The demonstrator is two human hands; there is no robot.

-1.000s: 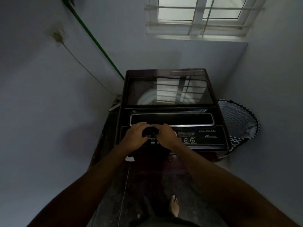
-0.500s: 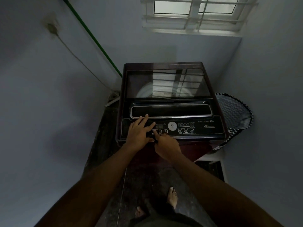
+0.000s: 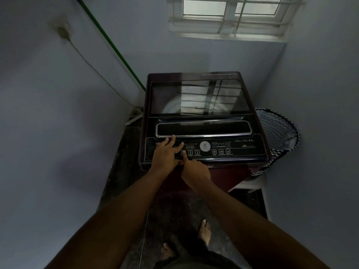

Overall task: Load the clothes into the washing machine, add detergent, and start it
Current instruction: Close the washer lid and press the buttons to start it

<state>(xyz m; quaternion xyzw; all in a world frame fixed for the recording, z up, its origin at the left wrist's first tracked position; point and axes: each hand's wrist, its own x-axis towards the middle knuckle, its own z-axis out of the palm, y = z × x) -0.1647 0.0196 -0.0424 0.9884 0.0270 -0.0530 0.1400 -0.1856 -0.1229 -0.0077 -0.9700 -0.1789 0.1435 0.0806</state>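
- Head view looks down on a dark top-loading washing machine (image 3: pixel 204 121), its glass lid (image 3: pixel 200 98) closed, straight ahead of both hands.
- Left hand (image 3: pixel 165 154) lies flat on the left part of the control panel (image 3: pixel 242 150), fingers straight and spread.
- Right hand (image 3: pixel 195 172), just beside the left, has its index fingertip on the leftmost numbered button (image 3: pixel 183 152); the other fingers are curled under.
- Zigzag-patterned laundry basket (image 3: pixel 277 131) stands well right of the right hand.
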